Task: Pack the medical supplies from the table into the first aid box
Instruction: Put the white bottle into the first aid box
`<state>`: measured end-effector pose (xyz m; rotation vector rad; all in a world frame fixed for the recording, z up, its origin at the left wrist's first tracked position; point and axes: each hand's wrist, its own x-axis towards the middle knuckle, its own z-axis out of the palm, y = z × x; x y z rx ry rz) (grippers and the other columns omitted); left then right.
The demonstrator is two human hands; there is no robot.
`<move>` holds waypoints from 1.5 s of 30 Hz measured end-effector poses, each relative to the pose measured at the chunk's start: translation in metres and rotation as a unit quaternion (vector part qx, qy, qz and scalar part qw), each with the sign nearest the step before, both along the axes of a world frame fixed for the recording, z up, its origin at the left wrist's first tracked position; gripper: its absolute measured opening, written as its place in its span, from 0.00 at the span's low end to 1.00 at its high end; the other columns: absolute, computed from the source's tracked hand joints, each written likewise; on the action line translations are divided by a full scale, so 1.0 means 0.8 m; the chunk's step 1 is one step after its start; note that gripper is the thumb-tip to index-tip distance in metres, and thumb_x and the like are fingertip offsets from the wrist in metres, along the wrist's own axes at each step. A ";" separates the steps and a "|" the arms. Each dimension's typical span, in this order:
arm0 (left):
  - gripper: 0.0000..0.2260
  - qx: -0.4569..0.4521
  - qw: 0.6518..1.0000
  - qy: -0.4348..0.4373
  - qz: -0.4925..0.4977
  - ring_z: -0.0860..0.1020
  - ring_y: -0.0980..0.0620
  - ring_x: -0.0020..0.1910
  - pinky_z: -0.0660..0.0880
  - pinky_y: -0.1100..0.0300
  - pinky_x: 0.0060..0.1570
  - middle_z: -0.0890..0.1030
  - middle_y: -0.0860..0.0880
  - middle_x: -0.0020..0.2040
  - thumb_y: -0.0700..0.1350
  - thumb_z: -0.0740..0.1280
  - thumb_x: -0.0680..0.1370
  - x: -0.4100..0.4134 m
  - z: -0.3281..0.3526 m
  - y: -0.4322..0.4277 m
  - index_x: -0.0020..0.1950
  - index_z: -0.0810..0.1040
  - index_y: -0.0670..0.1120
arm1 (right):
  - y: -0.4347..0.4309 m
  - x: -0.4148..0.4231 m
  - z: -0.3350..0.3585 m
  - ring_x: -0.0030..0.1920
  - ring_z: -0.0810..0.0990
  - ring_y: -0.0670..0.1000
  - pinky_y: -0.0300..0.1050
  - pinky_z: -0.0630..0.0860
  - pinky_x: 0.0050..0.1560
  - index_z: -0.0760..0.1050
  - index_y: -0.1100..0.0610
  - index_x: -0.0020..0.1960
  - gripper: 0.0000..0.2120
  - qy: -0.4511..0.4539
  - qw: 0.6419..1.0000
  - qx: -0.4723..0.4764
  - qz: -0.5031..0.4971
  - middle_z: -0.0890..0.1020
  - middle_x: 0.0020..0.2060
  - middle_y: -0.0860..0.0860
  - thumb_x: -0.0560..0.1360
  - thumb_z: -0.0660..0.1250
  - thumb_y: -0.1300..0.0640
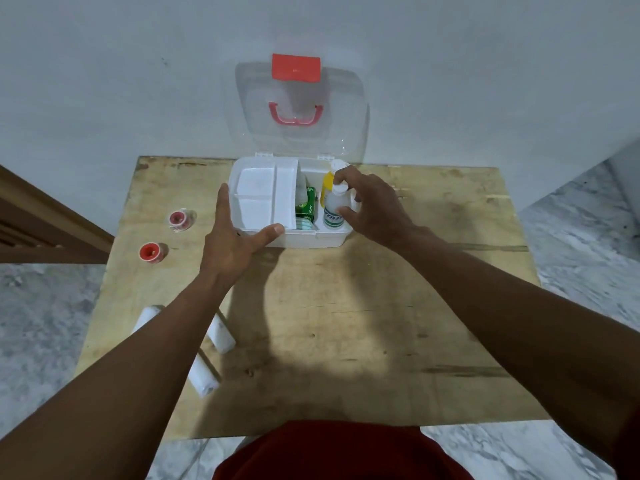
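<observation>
Two tape rolls [181, 220] lie on plywood table [381, 306] above marble floor [575, 237]

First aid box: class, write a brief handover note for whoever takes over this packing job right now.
Left hand braces the first aid box, fingers straight. Right hand grips a white bottle in the box's right compartment.
Done: lid open; green carton and bottle inside.
Left: two red tape rolls and three white bandage rolls on the table, left side.
</observation>
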<state>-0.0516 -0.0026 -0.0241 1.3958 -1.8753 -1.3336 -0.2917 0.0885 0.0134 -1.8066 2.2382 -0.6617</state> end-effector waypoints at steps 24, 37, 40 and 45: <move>0.45 -0.027 0.999 0.006 -0.026 0.71 0.44 0.69 0.70 0.44 0.67 0.71 0.49 0.72 0.61 0.76 0.68 0.002 0.002 0.001 0.78 0.55 0.54 | 0.159 0.054 0.005 0.60 0.76 0.62 0.50 0.72 0.58 0.71 0.60 0.66 0.19 -0.002 0.956 0.088 -0.281 0.78 0.58 0.61 0.78 0.68 0.56; 0.51 -0.013 1.000 -0.001 -0.006 0.70 0.45 0.70 0.70 0.44 0.68 0.71 0.49 0.72 0.67 0.77 0.61 0.000 0.002 -0.004 0.77 0.56 0.56 | 0.269 0.018 -0.018 0.60 0.74 0.65 0.54 0.73 0.57 0.69 0.61 0.66 0.16 0.044 0.885 0.224 -0.406 0.75 0.60 0.63 0.79 0.62 0.64; 0.47 -0.025 1.000 -0.003 -0.016 0.70 0.46 0.69 0.70 0.44 0.67 0.71 0.49 0.71 0.64 0.77 0.64 -0.002 0.002 -0.004 0.76 0.57 0.53 | 0.273 0.010 -0.020 0.60 0.74 0.65 0.54 0.72 0.57 0.69 0.62 0.66 0.16 0.047 0.885 0.239 -0.398 0.74 0.60 0.63 0.79 0.60 0.66; 0.48 -0.031 0.999 0.006 -0.015 0.71 0.47 0.68 0.72 0.44 0.66 0.71 0.49 0.70 0.64 0.78 0.63 -0.001 0.001 -0.005 0.76 0.58 0.52 | 0.273 0.001 -0.022 0.61 0.74 0.65 0.54 0.72 0.58 0.67 0.63 0.68 0.18 0.051 0.881 0.257 -0.394 0.73 0.61 0.64 0.79 0.60 0.67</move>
